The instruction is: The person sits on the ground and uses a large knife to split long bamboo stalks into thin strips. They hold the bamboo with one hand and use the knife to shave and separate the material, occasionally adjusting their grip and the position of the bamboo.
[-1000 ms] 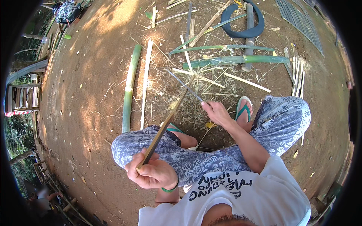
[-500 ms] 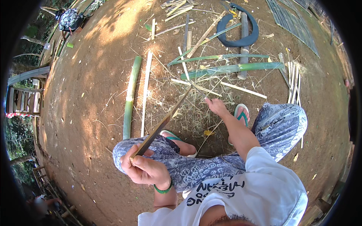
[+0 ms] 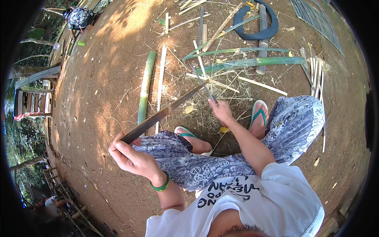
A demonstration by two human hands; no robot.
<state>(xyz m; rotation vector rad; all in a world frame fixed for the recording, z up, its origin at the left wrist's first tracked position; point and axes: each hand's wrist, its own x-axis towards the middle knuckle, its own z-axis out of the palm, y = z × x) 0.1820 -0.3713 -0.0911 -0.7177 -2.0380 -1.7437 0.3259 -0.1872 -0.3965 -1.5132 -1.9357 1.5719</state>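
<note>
My left hand (image 3: 136, 157) pinches the near end of a long dark brown bamboo strip (image 3: 156, 118), which shows a node partway along. The strip slants up and to the right over my lap. Closed around its handle, my right hand (image 3: 222, 111) holds a thin knife (image 3: 209, 93). The blade points up and left and crosses the strip near its far end. My fingers hide most of the knife's handle. Below the strip's far end, pale shavings (image 3: 233, 93) litter the ground between my feet.
A green bamboo pole (image 3: 146, 89) lies left of a pale slat (image 3: 161, 85). Beyond the shavings, a green bamboo length (image 3: 280, 61) crosses a grey pole (image 3: 263, 31), with a black rubber ring (image 3: 272, 17) around it. Several pale strips (image 3: 316, 79) lie at right.
My left hand has moved left with the strip, which now slants lower. The knife blade now reaches past the strip. The whole view has shifted slightly.
</note>
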